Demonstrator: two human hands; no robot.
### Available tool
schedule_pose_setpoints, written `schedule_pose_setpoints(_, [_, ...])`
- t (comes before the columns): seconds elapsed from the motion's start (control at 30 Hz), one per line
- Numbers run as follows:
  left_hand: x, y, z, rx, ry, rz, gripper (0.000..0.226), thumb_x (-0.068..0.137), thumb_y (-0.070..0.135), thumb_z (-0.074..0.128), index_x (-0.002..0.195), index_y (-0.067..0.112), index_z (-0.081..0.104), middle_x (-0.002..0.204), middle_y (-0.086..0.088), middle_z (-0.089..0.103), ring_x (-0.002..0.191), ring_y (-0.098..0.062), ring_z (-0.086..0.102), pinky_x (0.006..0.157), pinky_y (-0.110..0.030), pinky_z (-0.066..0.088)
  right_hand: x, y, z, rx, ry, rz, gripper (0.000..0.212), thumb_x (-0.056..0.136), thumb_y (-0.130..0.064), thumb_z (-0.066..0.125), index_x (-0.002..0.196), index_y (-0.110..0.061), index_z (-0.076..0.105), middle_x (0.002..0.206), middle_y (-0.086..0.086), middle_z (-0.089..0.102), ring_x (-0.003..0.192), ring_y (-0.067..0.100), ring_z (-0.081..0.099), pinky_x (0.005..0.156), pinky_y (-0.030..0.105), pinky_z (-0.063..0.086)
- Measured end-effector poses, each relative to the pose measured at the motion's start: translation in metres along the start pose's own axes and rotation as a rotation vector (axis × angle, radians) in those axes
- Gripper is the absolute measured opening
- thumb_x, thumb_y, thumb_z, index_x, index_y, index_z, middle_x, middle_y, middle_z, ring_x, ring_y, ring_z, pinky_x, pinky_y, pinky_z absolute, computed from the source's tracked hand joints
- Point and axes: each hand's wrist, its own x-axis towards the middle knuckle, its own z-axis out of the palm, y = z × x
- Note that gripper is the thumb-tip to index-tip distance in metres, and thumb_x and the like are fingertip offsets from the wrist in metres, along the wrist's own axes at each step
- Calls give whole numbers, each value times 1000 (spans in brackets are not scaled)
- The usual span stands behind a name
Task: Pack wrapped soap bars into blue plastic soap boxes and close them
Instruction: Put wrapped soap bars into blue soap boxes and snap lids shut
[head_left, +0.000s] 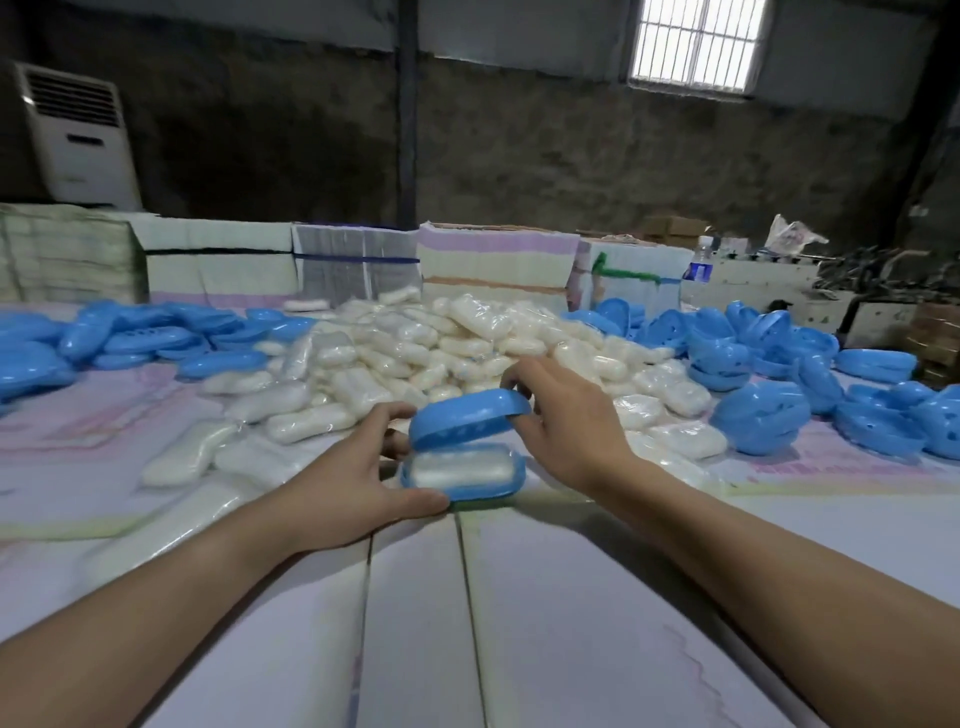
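Observation:
A blue soap box base (467, 491) rests on the table in front of me with a wrapped white soap bar (460, 467) lying inside it. My left hand (358, 480) grips the base at its left end. My right hand (566, 415) holds the blue lid (465, 415) by its right end. The lid hangs tilted just above the base, apart from it on the right side. A big heap of wrapped soap bars (415, 358) lies right behind.
Closed blue boxes (130, 338) lie at the left. Loose blue box halves (769, 358) are piled at the right. Bundled paper stacks (493, 265) line the table's far edge, with a water bottle (698, 265) beside them. The near table (545, 623) is pale sheets.

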Motion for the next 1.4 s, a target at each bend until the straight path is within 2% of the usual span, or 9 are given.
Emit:
schedule_pose_setpoints(0.17, [0,1,0,56,12,73,82,53,63,75,126,52,38,128,27,51,108,11,56,86,-7,45,-2,-1,4,0,-111,-94,26,86,-21,63,111,-25,59,105,-9,58,95,14,51,77,36,44])
schedule_pose_setpoints(0.23, [0,1,0,79,9,72,81,55,63,74,127,52,38,128,27,51,110,12,55,88,-8,45,-2,-1,4,71,-184,-116,31,86,-21,64,116,-25,60,109,-9,59,98,12,52,82,35,45])
schedule_pose_setpoints(0.33, [0,-1,0,84,1,76,66,61,59,76,120,51,47,124,25,56,110,9,57,88,-10,46,-3,5,1,232,-371,-98,40,88,-27,64,127,-32,57,117,-15,57,99,-2,52,82,15,41])
schedule_pose_setpoints(0.43, [1,-3,-1,83,-5,88,55,74,42,83,118,49,51,121,23,59,108,8,57,86,-10,47,-4,10,-6,412,-501,28,54,82,-49,60,134,-44,48,127,-19,54,107,0,54,85,16,48])
schedule_pose_setpoints(0.6, [1,-2,0,107,6,96,54,79,35,82,119,52,49,121,23,58,108,13,55,84,-2,42,-5,7,-5,405,-525,45,53,77,-70,51,125,-48,54,117,-26,57,102,-7,54,79,11,42])
schedule_pose_setpoints(0.77, [1,-1,0,90,-17,62,57,82,43,78,122,61,40,123,24,58,110,14,56,89,-8,45,-4,8,0,474,-484,65,40,73,-61,63,111,-50,57,107,-16,62,101,9,59,86,32,52])
schedule_pose_setpoints(0.87, [0,-1,-1,97,8,71,54,83,44,77,125,56,45,125,24,56,112,10,55,93,-19,48,-4,9,-2,512,-449,64,41,67,-61,67,106,-56,55,104,-21,61,100,6,59,81,22,51])
schedule_pose_setpoints(1.2, [-1,0,-1,116,-29,58,58,79,41,81,120,59,44,117,26,58,104,15,55,84,-4,44,-4,4,-5,443,-522,15,42,72,-56,68,112,-57,55,113,-30,55,106,3,55,90,30,52])
schedule_pose_setpoints(1.4, [0,0,0,103,-12,65,58,76,38,84,119,53,49,117,27,57,106,14,55,81,-3,44,-2,2,-10,427,-543,22,46,63,-64,68,107,-58,58,108,-27,56,101,0,54,83,20,49])
